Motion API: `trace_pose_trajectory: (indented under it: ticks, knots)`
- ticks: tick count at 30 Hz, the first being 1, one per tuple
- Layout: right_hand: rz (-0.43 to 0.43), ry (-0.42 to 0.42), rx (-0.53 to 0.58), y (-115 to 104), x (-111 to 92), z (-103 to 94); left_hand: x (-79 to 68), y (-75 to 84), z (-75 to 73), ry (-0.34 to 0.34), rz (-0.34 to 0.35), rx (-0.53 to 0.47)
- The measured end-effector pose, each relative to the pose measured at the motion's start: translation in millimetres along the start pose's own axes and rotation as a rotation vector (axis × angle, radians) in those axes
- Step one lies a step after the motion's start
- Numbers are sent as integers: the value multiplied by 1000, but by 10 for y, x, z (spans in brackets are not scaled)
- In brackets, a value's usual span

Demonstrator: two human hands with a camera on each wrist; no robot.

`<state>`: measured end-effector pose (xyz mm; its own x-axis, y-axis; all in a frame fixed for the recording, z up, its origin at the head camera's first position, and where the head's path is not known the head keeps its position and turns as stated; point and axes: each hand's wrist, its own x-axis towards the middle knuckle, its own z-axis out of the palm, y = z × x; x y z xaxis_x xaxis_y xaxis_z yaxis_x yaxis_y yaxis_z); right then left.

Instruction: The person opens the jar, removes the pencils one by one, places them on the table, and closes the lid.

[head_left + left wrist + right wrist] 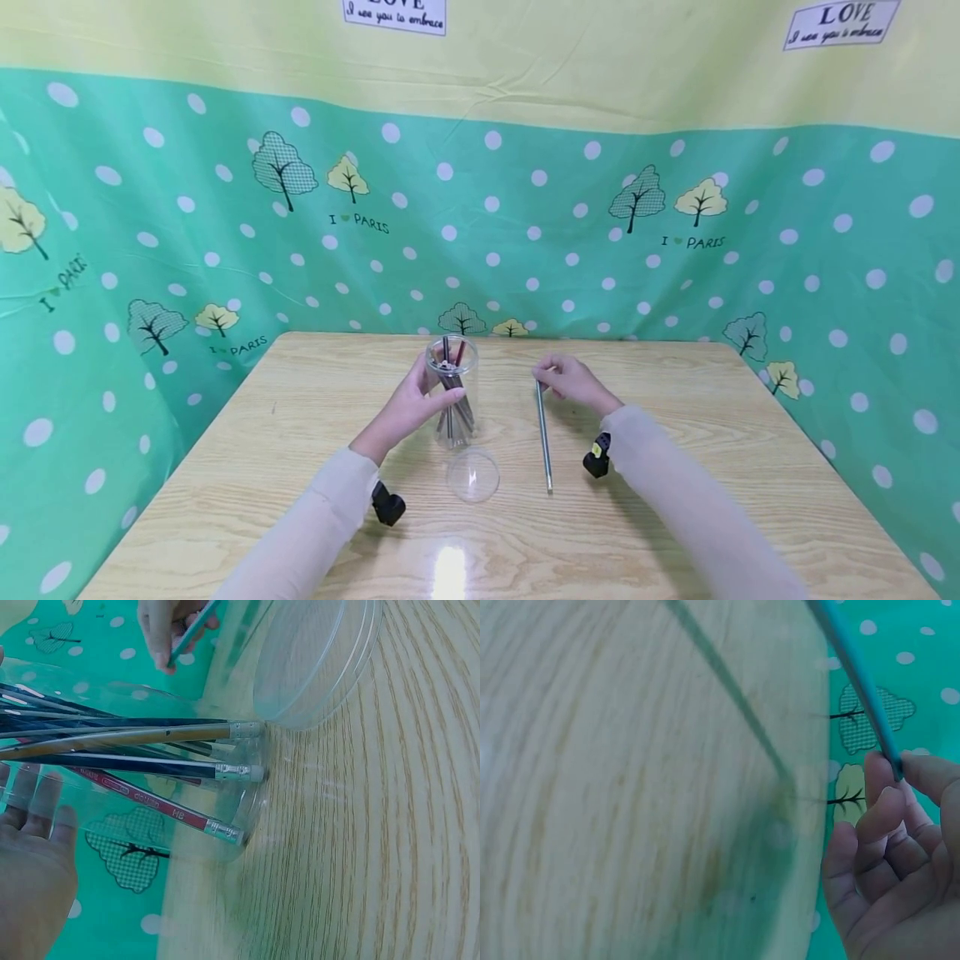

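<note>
My left hand (pixel 415 406) grips a tall clear jar (pixel 474 385) that stands upright on the table. Inside lean several pencils (pixel 459 400), eraser ends down. In the left wrist view a red pencil (pixel 154 801), a gold-brown pencil (pixel 180 734) and dark ones show through the jar's wall. To the right, the thumb and fingertips of my right hand (pixel 572 382) pinch one end of a blue-green pencil (pixel 543 433). This pencil points back toward me and is held above the tabletop in the right wrist view.
A round clear lid (pixel 472 475) lies on the wooden table (pixel 315 433), just in front of the jar. Behind the table hangs a green and yellow cloth (pixel 525 208) with dots and trees. Each wrist carries a small black camera (pixel 387 503).
</note>
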<state>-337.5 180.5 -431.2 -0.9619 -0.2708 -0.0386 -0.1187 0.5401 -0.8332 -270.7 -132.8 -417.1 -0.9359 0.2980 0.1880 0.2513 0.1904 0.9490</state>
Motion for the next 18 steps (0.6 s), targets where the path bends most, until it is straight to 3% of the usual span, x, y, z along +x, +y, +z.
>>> trace_pose_trajectory:
  ticks: [18]
  knots:
    - [78,1,-118,136,39,115,13,-18,-4,0,9,8]
